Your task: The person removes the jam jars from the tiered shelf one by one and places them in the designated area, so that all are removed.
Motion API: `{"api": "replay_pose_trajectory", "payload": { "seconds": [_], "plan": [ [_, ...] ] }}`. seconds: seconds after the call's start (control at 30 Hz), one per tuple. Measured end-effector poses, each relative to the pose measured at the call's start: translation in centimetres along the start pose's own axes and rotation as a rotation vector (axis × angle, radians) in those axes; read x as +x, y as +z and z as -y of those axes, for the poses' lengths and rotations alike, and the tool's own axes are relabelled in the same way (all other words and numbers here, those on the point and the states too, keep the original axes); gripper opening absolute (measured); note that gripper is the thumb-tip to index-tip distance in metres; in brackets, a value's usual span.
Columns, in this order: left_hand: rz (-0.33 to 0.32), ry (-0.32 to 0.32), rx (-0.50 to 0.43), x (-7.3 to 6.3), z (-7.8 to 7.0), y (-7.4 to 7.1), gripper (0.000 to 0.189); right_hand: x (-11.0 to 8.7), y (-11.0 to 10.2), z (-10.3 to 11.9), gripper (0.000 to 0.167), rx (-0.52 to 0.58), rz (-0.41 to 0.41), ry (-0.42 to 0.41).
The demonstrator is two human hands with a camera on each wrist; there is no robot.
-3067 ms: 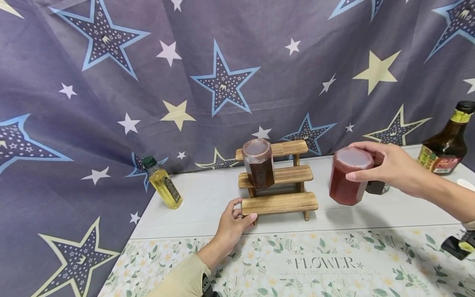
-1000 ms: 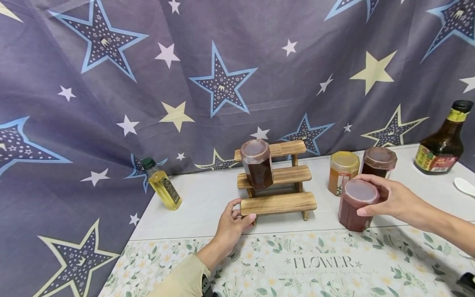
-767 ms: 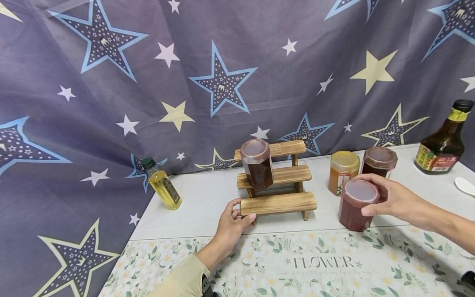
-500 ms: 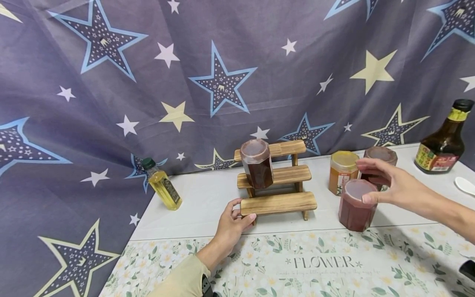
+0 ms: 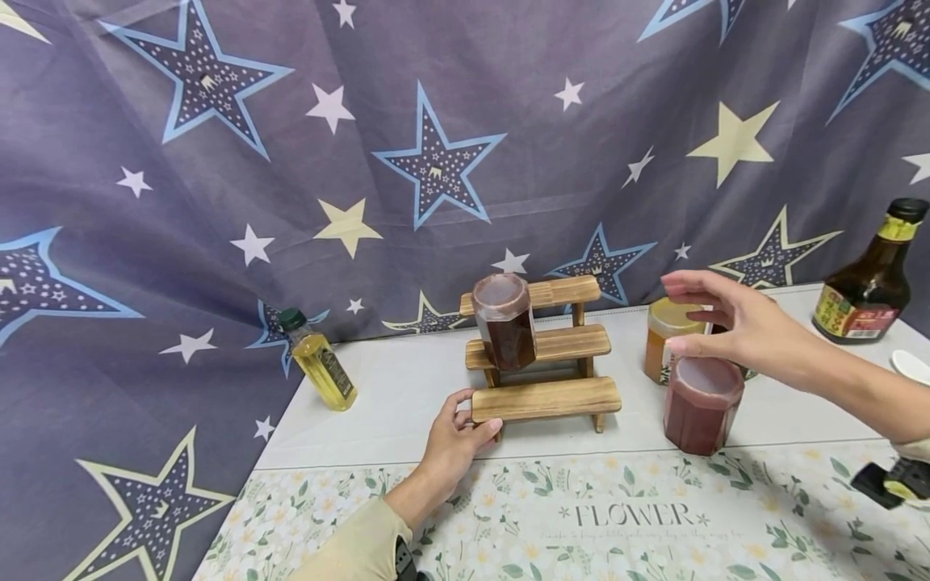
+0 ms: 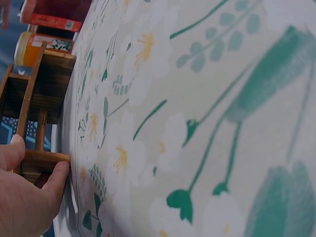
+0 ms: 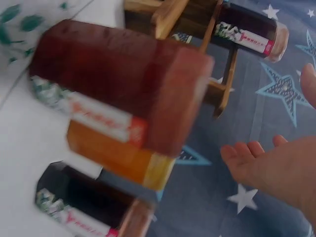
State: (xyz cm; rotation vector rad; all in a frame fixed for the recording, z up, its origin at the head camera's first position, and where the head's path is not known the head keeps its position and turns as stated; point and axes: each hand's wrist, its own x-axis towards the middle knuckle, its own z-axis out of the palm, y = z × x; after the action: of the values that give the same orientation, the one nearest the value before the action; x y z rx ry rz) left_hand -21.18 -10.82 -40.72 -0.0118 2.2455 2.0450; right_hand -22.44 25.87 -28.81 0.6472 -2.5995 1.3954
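Note:
My left hand [image 5: 452,444] grips the left end of the lowest step of a three-step wooden rack [image 5: 548,399], thumb and fingers around the board's edge. A dark jar [image 5: 508,339] stands on the rack's middle step, toward the left. My right hand [image 5: 763,335] hovers with parted fingers above the jars right of the rack, holding nothing. Below it a red jar [image 5: 699,420] stands upright on the table. An orange jar with a yellow lid [image 5: 657,347] is just behind, partly covered by my fingers. Another dark jar [image 7: 84,197] shows in the right wrist view, mostly hidden by my hand in the head view.
A dark sauce bottle [image 5: 865,282] stands at the far right, with a white spoon [image 5: 910,365] near it. At the left is a small yellow oil bottle [image 5: 324,367]. A star-patterned curtain [image 5: 450,161] hangs behind the flower-printed tablecloth [image 5: 617,524].
My right hand brought the red jar down onto the table in front of the other jars, let go of it and rose up and left. The left hand stays on the rack.

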Motion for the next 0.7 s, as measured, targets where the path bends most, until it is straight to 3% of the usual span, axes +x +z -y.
{"api": "replay_pose_trajectory", "payload": {
  "seconds": [0.23, 0.43, 0.7],
  "plan": [
    [-0.001, 0.003, 0.002, 0.1, 0.0, 0.0, 0.069, 2.6, 1.3, 2.7, 0.074, 0.039, 0.052, -0.028],
    [0.000, 0.003, 0.006, 0.1, 0.1, -0.2, 0.070, 4.7, 2.7, 3.6, 0.080, 0.076, 0.132, -0.075],
    [-0.001, -0.004, 0.011, 0.1, 0.1, -0.1, 0.071, 7.4, 5.6, 4.7, 0.081, 0.129, 0.171, -0.039]
  ]
}}
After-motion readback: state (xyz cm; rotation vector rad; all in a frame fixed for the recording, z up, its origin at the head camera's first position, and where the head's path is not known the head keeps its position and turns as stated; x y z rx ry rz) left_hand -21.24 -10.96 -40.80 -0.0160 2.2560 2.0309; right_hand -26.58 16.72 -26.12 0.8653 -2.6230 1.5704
